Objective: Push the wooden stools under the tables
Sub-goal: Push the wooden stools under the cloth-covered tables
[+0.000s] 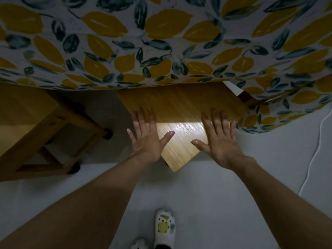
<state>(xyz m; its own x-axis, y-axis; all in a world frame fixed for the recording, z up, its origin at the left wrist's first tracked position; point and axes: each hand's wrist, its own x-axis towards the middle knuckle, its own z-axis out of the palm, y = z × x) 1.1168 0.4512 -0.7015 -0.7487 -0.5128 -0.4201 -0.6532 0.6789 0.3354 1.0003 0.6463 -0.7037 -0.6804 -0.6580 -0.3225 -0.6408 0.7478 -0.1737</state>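
Observation:
A wooden stool (181,108) with a pale square seat stands turned cornerwise, its far half under the table (161,42), which is draped in a lemon-print cloth. My left hand (146,135) lies flat on the seat's left edge, fingers spread. My right hand (218,137) lies flat on the right side of the seat, fingers spread too. Neither hand grips anything. A second wooden stool (36,133) stands at the left, its seat partly beneath the cloth and its legs and rungs showing.
The floor is pale grey. A white cable (316,151) runs down the floor at the right. The cloth hangs lower at the right (287,108). My patterned white shoes (164,229) stand near the bottom edge.

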